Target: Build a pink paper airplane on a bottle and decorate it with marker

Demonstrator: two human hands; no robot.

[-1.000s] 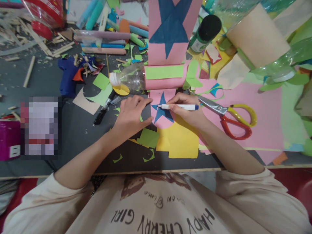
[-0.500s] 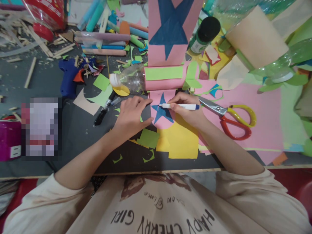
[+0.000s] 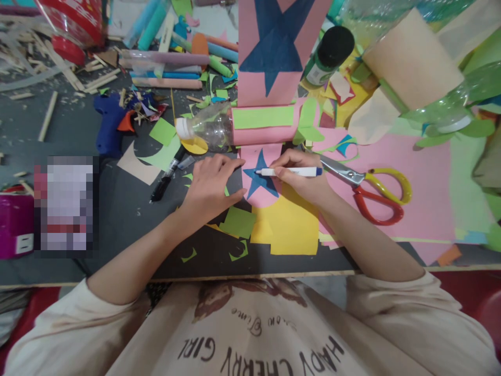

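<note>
My right hand (image 3: 301, 175) grips a white marker with a blue cap end (image 3: 291, 171); its tip rests on a small blue star (image 3: 256, 180) on a pink paper piece (image 3: 260, 194). My left hand (image 3: 209, 185) lies flat on the dark table, fingers stretched, with fingertips and thumb pressing the left edge of that pink piece. A yellow paper sheet (image 3: 287, 227) lies under my right wrist, and a green paper square (image 3: 238, 222) sits just below my left hand.
Scissors with yellow and red handles (image 3: 371, 190) lie right of my right hand on a large pink sheet (image 3: 422, 183). A clear plastic bottle (image 3: 203, 128), a black pen (image 3: 166, 175), a blue glue gun (image 3: 109, 120), a large pink panel with a blue star (image 3: 276, 49) and paper scraps crowd the table behind.
The marker has shifted very slightly over the blue star; both hands stay in place.
</note>
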